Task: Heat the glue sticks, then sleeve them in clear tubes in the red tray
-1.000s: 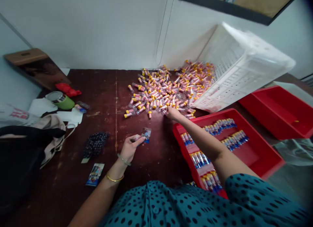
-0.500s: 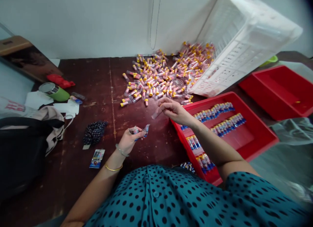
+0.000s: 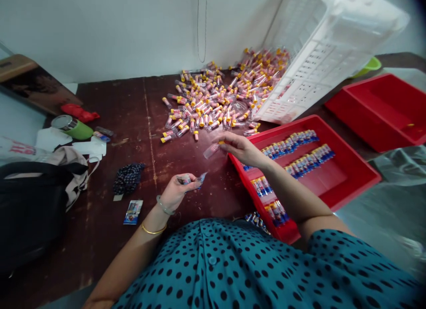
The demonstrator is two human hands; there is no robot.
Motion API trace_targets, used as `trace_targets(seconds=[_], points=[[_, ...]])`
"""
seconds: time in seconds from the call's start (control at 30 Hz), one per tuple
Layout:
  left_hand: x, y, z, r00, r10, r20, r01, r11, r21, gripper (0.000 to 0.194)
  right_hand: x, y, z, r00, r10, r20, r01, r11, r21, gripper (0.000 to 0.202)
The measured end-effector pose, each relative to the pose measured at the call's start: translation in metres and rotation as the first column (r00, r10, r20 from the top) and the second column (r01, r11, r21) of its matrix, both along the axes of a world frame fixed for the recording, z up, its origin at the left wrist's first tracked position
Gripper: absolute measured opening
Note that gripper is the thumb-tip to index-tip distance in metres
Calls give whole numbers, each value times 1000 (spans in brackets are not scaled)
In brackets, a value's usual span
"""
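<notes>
In my right hand (image 3: 240,148) is a small clear tube (image 3: 212,150) with pink content and a yellow cap, pinched near the cap, its clear end pointing left and down. My left hand (image 3: 179,190) is closed on a small printed plastic packet (image 3: 201,179), whose blue-and-silver end sticks out past the thumb. The two hands are apart, the right one higher and farther out. Beyond them a heap of similar yellow-capped tubes (image 3: 206,107) lies on the dark red table (image 3: 116,96).
A red tray (image 3: 361,176) at right holds rows of filled packets (image 3: 309,160). A tilted white crate (image 3: 306,74) stands behind it, a second red bin (image 3: 369,109) farther right. On the left are a flat packet (image 3: 133,212), dark cloth (image 3: 128,179), green cup (image 3: 75,127) and black bag (image 3: 29,211).
The tube in my right hand has turned so its yellow cap shows at the fingertips. My left hand keeps the packet, with little movement. The whole view has shifted slightly.
</notes>
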State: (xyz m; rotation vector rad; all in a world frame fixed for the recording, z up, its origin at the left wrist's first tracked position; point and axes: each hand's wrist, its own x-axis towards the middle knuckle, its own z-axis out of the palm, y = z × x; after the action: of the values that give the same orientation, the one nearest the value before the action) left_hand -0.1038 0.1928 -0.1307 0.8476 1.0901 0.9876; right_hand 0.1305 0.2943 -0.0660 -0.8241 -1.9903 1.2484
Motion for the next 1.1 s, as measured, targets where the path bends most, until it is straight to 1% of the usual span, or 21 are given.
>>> trace_targets(seconds=[0.07, 0.13, 0.17, 0.2, 0.27, 0.3, 0.33, 0.37, 0.47, 0.57, 0.63, 0.7, 0.77, 0.83, 0.9, 0.97, 1.03, 1.1], points=[[0, 0, 0, 1000, -2, 18, 2, 1000, -5, 20, 6, -4, 6, 994, 62, -93, -76, 986, -150, 26], [1, 0, 1, 998, -4, 59, 6, 1000, -22, 20, 9, -9, 11, 987, 87, -134, -114, 971, -212, 26], [2, 1, 1, 996, -9, 88, 12, 999, -42, 20, 9, -10, 13, 989, 89, -122, -112, 973, -201, 23], [2, 1, 1, 993, -10, 118, 18, 997, -71, 20, 9, -12, 14, 993, 82, -90, -95, 983, -158, 19], [3, 0, 2, 986, -5, 166, 27, 991, -130, 20, 8, -15, 13, 999, 40, 3, -40, 999, 6, 18], [4, 0, 3, 984, -5, 177, 31, 989, -147, 20, 6, -17, 11, 998, 24, 54, -28, 995, 93, 18], [5, 0, 4, 985, -12, 174, 39, 988, -150, 20, 3, -19, 8, 995, 21, 102, -37, 987, 158, 15], [7, 0, 4, 987, -26, 159, 48, 989, -137, 20, -1, -23, 4, 990, 33, 140, -60, 980, 192, 12], [13, 1, 4, 997, -57, 53, 59, 998, -34, 21, -14, -34, -10, 980, 87, 177, -119, 976, 182, 11], [18, 3, 2, 998, -48, -29, 50, 997, 67, 23, -19, -37, -20, 983, 66, 172, -99, 976, 193, 15], [18, 4, 1, 999, -24, -45, 28, 995, 98, 22, -15, -32, -22, 988, 25, 151, -54, 979, 195, 18], [16, 5, 1, 998, 4, -57, 3, 993, 115, 22, -7, -26, -20, 996, -38, 82, 24, 986, 166, 19], [14, 5, 1, 998, 2, -67, 6, 993, 115, 21, 3, -21, -13, 995, -95, -16, 96, 994, 61, 19], [13, 6, 1, 998, -11, -61, 18, 994, 108, 21, 9, -18, -5, 989, -112, -96, 103, 990, -97, 21], [13, 7, 1, 998, -18, -59, 25, 994, 105, 21, 12, -20, 2, 982, -98, -159, 63, 975, -214, 25], [13, 8, 2, 997, -31, -64, 38, 993, 108, 20, 10, -22, 6, 979, -60, -197, 9, 968, -249, 26], [13, 8, 2, 997, -45, -70, 53, 992, 114, 19, 8, -24, 7, 980, -39, -193, -6, 973, -229, 24], [14, 8, 3, 996, -59, -74, 68, 990, 125, 20, 7, -25, 6, 989, -20, -144, -7, 983, -184, 22]])
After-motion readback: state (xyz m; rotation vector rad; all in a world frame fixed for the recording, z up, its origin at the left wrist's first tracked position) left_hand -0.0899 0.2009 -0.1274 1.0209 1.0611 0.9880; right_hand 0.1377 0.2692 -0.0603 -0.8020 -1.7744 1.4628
